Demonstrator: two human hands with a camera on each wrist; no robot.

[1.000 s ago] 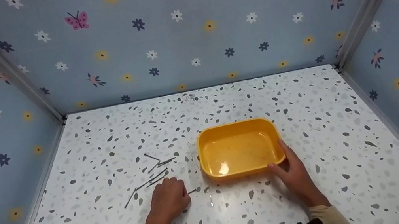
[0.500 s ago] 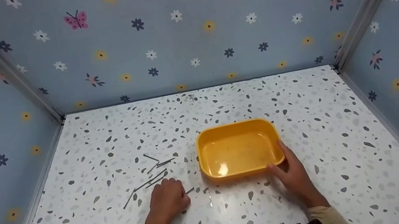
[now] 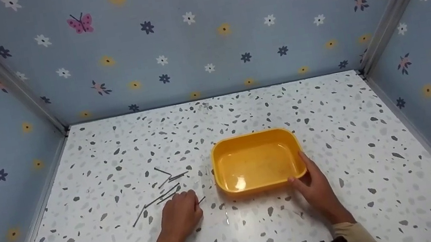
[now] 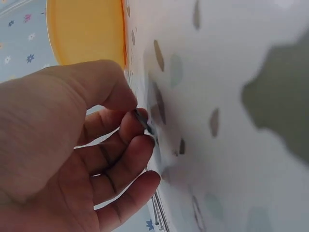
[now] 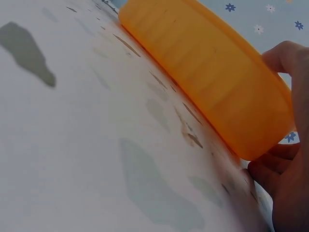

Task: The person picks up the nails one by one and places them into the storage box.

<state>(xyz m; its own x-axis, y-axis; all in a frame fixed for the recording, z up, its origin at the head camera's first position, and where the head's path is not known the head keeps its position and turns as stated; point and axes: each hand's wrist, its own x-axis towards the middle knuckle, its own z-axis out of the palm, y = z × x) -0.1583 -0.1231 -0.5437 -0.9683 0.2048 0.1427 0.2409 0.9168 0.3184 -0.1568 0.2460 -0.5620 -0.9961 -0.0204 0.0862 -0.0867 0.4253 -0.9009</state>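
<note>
My left hand [image 3: 180, 215] pinches a thin dark nail [image 3: 202, 199] between thumb and fingertips, low over the table. In the left wrist view this nail [image 4: 143, 121] shows as a short dark length at the fingertips; the rest is hidden. Just beyond that hand lie several loose nails [image 3: 152, 201], scattered and partly crossing. A yellow plastic container [image 3: 257, 166], rectangular with rounded corners, stands on the table with nothing visible inside. At its near right corner my right hand [image 3: 320, 195] grips it, the thumb on the rim [image 5: 277, 55] and fingers low against the side.
The white speckled table [image 3: 219, 116] meets a blue flowered wall [image 3: 203, 45] at the back. Similar panels stand at left and right, joined by grey metal corner posts [image 3: 392, 6].
The nail in my left hand has turned from nearly level to slanting upward, and less of it shows. My right hand and the container stay in place.
</note>
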